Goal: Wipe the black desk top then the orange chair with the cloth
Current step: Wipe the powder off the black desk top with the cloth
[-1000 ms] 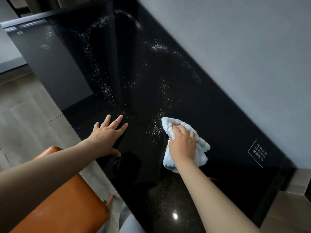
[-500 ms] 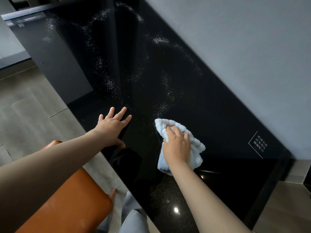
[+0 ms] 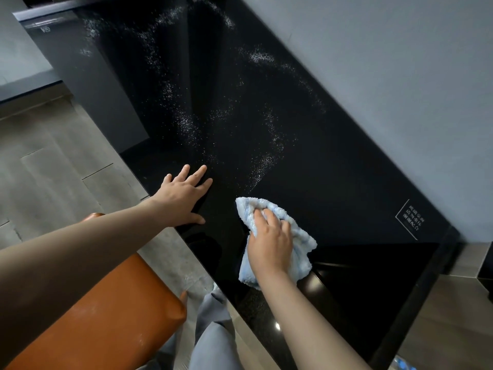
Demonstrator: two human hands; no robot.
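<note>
The glossy black desk top (image 3: 333, 161) runs diagonally along a grey wall, with trails of white powder (image 3: 186, 124) scattered across its far and middle parts. My right hand (image 3: 269, 241) presses a light blue fluffy cloth (image 3: 301, 244) onto the near part of the desk, fingers curled into the fabric. Flat on the desk's near edge to the left rests my left hand (image 3: 184, 196), fingers spread. The orange chair (image 3: 106, 316) stands at the lower left beside the desk, partly hidden by my left forearm.
A grey wall (image 3: 386, 76) borders the desk on the right. A white printed label (image 3: 410, 220) marks the desk's near right corner. Grey tiled floor (image 3: 53, 166) lies to the left. My legs in light trousers (image 3: 213, 337) stand between chair and desk.
My right hand has slid the cloth a little to the left across the desk. My left hand has stayed flat on the desk edge.
</note>
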